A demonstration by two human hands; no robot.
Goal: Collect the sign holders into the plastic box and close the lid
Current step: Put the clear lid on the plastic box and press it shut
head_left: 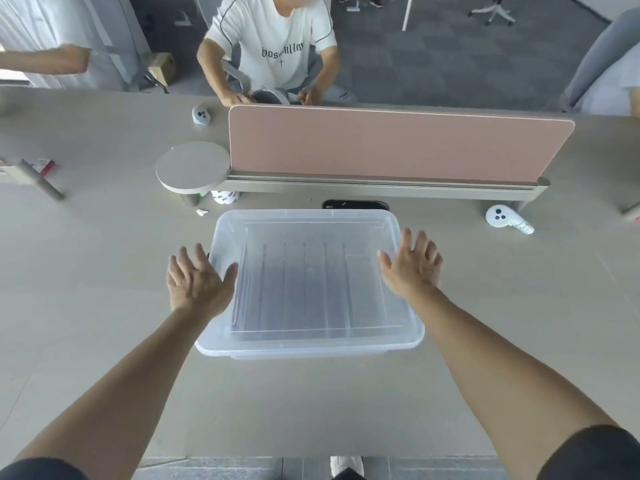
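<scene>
Both grips wide, empty: left hand [197, 280] & right hand [410, 268] flank the plastic box [308, 344], lid [308, 223] on. Looks light, thin, flexy, slick w/ sign holders [294, 289] inside; best held at rim edges just inboard of each palm.

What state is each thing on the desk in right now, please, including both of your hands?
Box: lid on, upright on the desk.
Sign holders: inside the box, standing in a row.
Left hand: open, fingers spread, at the box's left edge.
Right hand: open, fingers spread, at the box's right edge.
Controller: lying on the desk, untouched.
</scene>
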